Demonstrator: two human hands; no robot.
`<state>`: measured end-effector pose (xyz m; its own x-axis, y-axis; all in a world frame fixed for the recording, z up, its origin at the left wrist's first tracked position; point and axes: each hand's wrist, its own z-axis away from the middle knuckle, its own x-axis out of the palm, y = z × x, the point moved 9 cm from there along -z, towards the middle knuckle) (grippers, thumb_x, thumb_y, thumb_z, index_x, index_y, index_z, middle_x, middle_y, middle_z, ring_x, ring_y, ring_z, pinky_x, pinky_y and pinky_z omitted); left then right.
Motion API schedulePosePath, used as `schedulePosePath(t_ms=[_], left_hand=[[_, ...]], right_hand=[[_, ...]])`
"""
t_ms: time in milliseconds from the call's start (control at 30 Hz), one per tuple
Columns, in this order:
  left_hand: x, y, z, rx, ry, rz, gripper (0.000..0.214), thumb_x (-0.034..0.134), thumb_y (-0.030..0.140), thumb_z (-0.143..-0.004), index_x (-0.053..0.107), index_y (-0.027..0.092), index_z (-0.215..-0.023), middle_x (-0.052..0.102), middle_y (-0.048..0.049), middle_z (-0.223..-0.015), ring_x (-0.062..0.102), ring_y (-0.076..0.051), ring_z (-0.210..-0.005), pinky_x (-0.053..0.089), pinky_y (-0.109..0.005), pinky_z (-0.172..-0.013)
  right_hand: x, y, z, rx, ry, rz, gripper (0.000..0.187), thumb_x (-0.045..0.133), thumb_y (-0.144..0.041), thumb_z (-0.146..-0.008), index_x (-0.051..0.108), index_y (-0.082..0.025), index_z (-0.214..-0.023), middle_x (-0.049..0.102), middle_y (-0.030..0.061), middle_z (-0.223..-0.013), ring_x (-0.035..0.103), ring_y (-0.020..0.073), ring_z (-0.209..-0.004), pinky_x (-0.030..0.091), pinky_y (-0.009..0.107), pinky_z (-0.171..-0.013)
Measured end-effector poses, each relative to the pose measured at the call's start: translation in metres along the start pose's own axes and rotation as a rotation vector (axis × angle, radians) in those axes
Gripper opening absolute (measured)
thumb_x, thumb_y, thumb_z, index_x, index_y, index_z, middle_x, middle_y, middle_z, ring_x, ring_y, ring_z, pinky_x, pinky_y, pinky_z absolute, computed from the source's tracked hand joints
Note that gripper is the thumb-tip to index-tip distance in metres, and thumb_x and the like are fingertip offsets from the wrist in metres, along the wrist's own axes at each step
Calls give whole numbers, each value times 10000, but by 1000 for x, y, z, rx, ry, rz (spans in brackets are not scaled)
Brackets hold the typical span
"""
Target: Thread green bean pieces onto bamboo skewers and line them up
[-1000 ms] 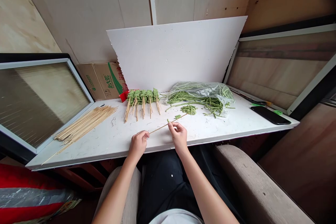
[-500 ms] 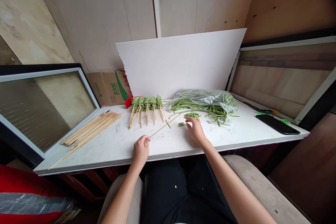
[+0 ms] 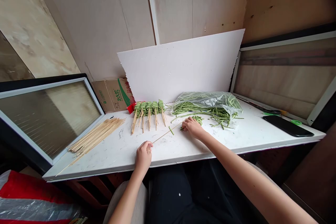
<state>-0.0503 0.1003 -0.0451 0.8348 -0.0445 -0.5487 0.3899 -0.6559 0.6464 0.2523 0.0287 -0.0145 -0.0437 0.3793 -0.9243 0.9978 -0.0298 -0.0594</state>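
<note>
My left hand (image 3: 143, 154) pinches the near end of a thin bamboo skewer (image 3: 168, 132) that slants away to the right over the white table (image 3: 236, 136). One short green bean piece (image 3: 171, 130) is threaded on it. My right hand (image 3: 192, 126) reaches forward with curled fingers onto a small heap of cut bean pieces (image 3: 195, 119); whether a piece is in its fingertips stays hidden. Behind the heap lies a clear plastic bag of long green beans (image 3: 210, 103).
Several finished bean skewers (image 3: 148, 110) lie in a row at the back. A pile of bare skewers (image 3: 96, 136) fans out at the left. A black phone (image 3: 288, 126) and green-handled scissors (image 3: 273, 112) lie at the right. Framed glass panels flank the table; a cardboard box (image 3: 112, 94) stands behind.
My right hand let go of the skewer and reached forward to the cut bean heap. The left hand kept holding the skewer's end. The camera tilted slightly.
</note>
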Motion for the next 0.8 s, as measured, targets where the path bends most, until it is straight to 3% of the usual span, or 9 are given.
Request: schedulePosePath(t_ms=[300, 467, 567, 667, 800], left_hand=[[1, 1, 1, 26, 0, -27, 259, 425, 196, -940, 650, 222, -813, 688, -42, -748, 659, -207, -678, 493, -300, -669], [1, 3, 1, 35, 17, -26, 257, 417, 185, -918, 644, 228, -807, 686, -47, -744, 665, -217, -680, 508, -315, -674], [2, 1, 1, 36, 24, -37, 270, 410, 208, -937, 642, 235, -801, 680, -45, -741, 653, -214, -666, 500, -315, -664], [3, 0, 1, 33, 23, -41, 273, 415, 222, -950, 646, 236, -804, 685, -44, -749, 650, -213, -666, 494, -310, -662], [3, -1, 1, 30, 19, -48, 267, 416, 175, -922, 663, 224, -831, 704, -46, -778, 664, -210, -705, 495, -304, -689]], right_hand=[[0, -23, 5, -201, 30, 189, 211, 564, -92, -976, 759, -169, -960, 731, 178, -1024, 570, 326, -1079, 388, 408, -910], [-12, -19, 11, -163, 88, 114, 241, 532, -81, -973, 753, -178, -967, 739, 173, -1023, 590, 319, -1048, 419, 411, -909], [-21, 2, 19, 10, 189, -193, 243, 506, -143, -999, 743, -196, -984, 748, 139, -970, 628, 297, -981, 458, 385, -847], [-19, 33, 39, 272, 341, -694, 200, 597, -318, -981, 752, -208, -1044, 770, 118, -989, 685, 291, -929, 504, 389, -805], [-1, 53, 68, 518, 448, -1286, 453, 840, -547, -757, 795, -190, -1033, 797, 120, -970, 725, 298, -886, 535, 405, -785]])
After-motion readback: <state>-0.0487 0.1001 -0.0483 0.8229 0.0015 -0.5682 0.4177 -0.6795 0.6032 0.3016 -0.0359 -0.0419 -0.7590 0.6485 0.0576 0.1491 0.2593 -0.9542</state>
